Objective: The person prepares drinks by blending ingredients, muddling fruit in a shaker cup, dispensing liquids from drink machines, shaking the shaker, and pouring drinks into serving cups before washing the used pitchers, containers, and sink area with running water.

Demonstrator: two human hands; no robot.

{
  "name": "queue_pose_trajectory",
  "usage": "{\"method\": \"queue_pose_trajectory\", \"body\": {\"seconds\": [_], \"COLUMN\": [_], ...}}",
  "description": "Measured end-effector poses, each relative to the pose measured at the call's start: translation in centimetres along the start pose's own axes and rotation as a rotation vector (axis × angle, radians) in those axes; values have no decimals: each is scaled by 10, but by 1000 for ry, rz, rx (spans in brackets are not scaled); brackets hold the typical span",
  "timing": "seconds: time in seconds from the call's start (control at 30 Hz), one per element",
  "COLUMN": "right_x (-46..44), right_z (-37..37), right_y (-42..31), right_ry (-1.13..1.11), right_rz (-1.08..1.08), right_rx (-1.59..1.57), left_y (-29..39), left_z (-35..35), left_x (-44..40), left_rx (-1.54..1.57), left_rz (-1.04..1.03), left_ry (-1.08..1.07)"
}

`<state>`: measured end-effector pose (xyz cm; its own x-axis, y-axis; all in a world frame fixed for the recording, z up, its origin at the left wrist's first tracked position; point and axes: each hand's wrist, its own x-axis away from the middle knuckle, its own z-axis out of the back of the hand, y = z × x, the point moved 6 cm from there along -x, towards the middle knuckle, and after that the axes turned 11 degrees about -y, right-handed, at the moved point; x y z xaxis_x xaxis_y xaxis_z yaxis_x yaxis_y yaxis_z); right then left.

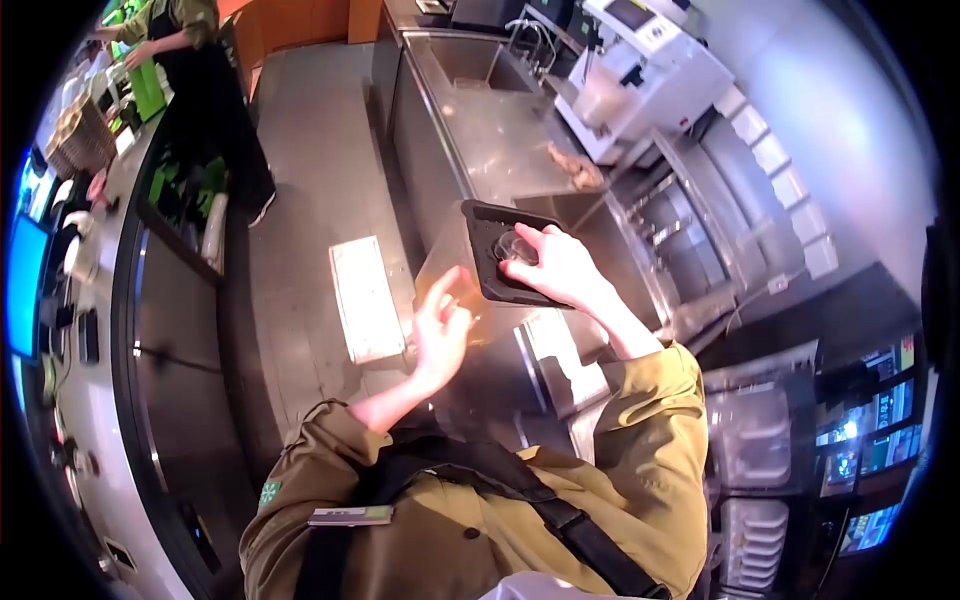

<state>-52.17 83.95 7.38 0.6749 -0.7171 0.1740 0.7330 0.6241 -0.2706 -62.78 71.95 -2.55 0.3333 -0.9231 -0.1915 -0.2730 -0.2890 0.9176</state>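
A clear, tapered jar (447, 252) with an amber tint is held tilted in front of me, over the gap between the counter and the floor. It looks like a blender jar. A square black lid (487, 272) with a raised rim covers its wide end. My right hand (556, 268) lies over the lid, with thumb and fingers closed around the clear round cap (513, 247) in its middle. My left hand (440, 328) is curled at the side of the jar, and its grip is partly blurred.
A steel counter (500, 150) with sinks runs ahead, a crumpled brown cloth (577, 168) on it. Behind stands a white machine (640, 75). A white panel (367, 298) lies low on the left. Another person (195, 70) stands at the far-left counter. Clear containers (755, 440) are at right.
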Motion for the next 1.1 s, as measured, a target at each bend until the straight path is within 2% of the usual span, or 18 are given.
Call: {"method": "queue_pose_trajectory", "body": {"seconds": [0.17, 0.27, 0.3, 0.37, 0.43, 0.57, 0.67, 0.7, 0.73, 0.77, 0.8, 0.83, 0.87, 0.9, 0.93, 0.97, 1.03, 1.1], "right_x": [-176, -273, -292, -323, -358, -406, -416, -419, -421, -415, -397, -369, -346, -321, -327, -333, -385, -416], "right_z": [62, 78, 98, 108, 89, 106, 99, 104, 108, 111, 113, 117, 84, 47, 4, -40, -96, -74], "right_y": [35, 88, 79, 111, 170, 195, 221, 221, 228, 232, 233, 207, 200, 185, 169, 151, 145, 144], "right_ry": [135, 382, 305, 551, 408, 356, 378, 380, 445, 506, 840, 1209, 1230, 1248, 1104, 954, 1297, 1924], "right_rz": [53, -22, -251, -573, -923, -1096, -1068, -1045, -974, -918, -746, -601, -727, -822, -900, -965, -1122, -1149], "right_rx": [-50, -100, 180, 593, 121, 126, 102, 88, 110, 129, -265, -388, -596, -804, -787, -760, -905, -963], "left_y": [-19, -55, -68, -95, -120, -150, -165, -150, -149, -149, -148, -147, -151, -89, -94, -74, -50, -38], "left_z": [21, 29, 28, 22, 20, 8, 2, 2, 5, 15, 25, 39, 53, 28, 29, 10, -46, -125], "left_x": [-185, -294, -321, -381, -420, -480, -504, -513, -529, -547, -566, -603, -658, -718, -789, -849, -943, -1016], "left_rx": [-105, -25, -40, 8, -17, -44, -64, 161, 20, -12, -57, -22, -288, -532, -703, -717, -788, -886], "left_rz": [-94, -62, -30, -64, -99, 24, 49, 279, 118, 196, 266, 575, 635, 399, -24, 106, -489, -818], "left_ry": [-26, -106, -153, -224, -270, -424, -780, -944, -1129, -1299, -1470, -1601, -1685, -1716, -1591, -1454, -1344, -1318]}}
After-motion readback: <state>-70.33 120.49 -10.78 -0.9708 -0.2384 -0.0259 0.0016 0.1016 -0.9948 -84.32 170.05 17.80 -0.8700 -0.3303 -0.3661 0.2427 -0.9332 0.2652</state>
